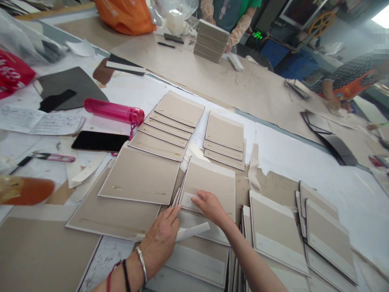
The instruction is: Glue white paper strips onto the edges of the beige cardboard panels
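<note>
My left hand [161, 235] lies on the table with fingers stretched forward, pressing on a white paper strip [191, 232] that curls up beside a grey board panel [209, 184]. My right hand [209, 206] rests on that panel's lower left corner, fingertips pinching or pressing a white flap there. The panel sits on top of other overlapping grey boards with white edges [197, 259]. A larger grey board [139, 176] lies just left of my hands.
Fanned stacks of small grey boards [170, 125] [225, 136] lie ahead, more at right [328, 235]. A pink bottle [114, 110], black phone [99, 141] and pink cutter [53, 157] sit at left. Other people stand at the far side beside a board stack [211, 40].
</note>
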Available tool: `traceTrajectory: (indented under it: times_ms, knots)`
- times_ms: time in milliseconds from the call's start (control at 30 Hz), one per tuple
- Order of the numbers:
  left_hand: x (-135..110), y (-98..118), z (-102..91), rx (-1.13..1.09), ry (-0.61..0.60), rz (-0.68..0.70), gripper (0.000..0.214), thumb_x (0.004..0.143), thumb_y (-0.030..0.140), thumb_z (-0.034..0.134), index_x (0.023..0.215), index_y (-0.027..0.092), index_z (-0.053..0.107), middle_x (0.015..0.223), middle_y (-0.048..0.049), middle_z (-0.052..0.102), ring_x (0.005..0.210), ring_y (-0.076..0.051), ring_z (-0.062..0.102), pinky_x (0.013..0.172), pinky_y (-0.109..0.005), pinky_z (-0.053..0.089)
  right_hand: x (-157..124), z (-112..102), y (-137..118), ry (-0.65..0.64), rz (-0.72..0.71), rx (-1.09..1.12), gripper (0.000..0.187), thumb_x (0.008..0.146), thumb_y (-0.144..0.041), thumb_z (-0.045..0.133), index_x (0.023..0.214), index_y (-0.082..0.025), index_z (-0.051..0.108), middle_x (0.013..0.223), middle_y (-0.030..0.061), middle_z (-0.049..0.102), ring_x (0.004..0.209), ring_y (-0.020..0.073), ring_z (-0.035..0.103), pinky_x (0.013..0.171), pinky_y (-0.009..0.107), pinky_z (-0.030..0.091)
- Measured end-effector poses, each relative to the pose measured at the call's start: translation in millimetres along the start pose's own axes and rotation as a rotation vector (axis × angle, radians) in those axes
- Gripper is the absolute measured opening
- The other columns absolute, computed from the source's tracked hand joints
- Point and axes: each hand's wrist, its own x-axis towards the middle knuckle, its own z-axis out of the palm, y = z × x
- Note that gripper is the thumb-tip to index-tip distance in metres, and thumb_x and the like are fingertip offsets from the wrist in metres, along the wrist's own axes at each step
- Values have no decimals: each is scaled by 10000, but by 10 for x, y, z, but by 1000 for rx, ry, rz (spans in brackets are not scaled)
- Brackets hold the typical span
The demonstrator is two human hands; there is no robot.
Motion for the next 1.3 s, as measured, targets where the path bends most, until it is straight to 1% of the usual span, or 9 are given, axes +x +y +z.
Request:
traceTrajectory:
  times_ms: [167, 333, 567, 733, 900, 1167, 1300]
  knots:
    - [49, 30, -52, 4, -38, 2, 371, 655, -83, 329, 820, 115, 597, 1223, -134, 524, 1136, -224, 466, 940, -411, 426, -5, 1, -17, -6, 2, -62, 258, 803, -330, 453, 621, -165, 532, 564, -29, 479, 549, 93, 398, 509, 201, 249]
    - [93, 45, -51, 0, -76, -6, 383, 660, -96, 315, 838, 94, 597, 1235, -156, 509, 1138, -237, 468, 934, -421, 424, -9, 3, -37, -18, 11, -117, 270, 815, -349, 442, 653, -168, 561, 596, -13, 532, 561, 99, 425, 518, 204, 259]
    - [120, 45, -59, 28, -74, 10, 359, 661, -90, 336, 811, 109, 595, 1236, -141, 512, 1128, -231, 479, 927, -412, 430, 8, 7, -37, -25, 29, -172, 279, 819, -366, 434, 695, -175, 594, 636, 4, 582, 564, 108, 438, 510, 218, 244]
    - [139, 41, -61, 28, -90, 16, 358, 659, -94, 342, 814, 100, 600, 1231, -146, 516, 1128, -235, 479, 931, -409, 426, 9, -7, -61, -42, 62, -222, 281, 822, -379, 433, 751, -177, 615, 700, 27, 625, 606, 121, 483, 524, 228, 247]
    - [157, 48, -80, 16, -100, 22, 362, 659, -101, 334, 790, 106, 600, 1228, -150, 517, 1125, -236, 478, 926, -424, 424, 11, -16, -73, -43, 63, -229, 262, 818, -364, 448, 756, -174, 617, 745, 41, 644, 670, 135, 529, 542, 234, 256]
    - [166, 38, -83, 34, -129, 27, 372, 649, -105, 327, 774, 111, 602, 1228, -145, 519, 1129, -237, 475, 923, -416, 423, 22, -15, -75, -50, 40, -209, 251, 819, -328, 435, 761, -173, 623, 788, 60, 656, 710, 153, 556, 567, 244, 278]
    - [189, 45, -104, 60, -171, 25, 366, 652, -95, 337, 794, 108, 606, 1239, -144, 510, 1129, -242, 475, 922, -416, 420, 29, -17, -61, -56, 36, -204, 245, 812, -321, 437, 781, -173, 630, 809, 70, 663, 728, 162, 570, 574, 241, 296]
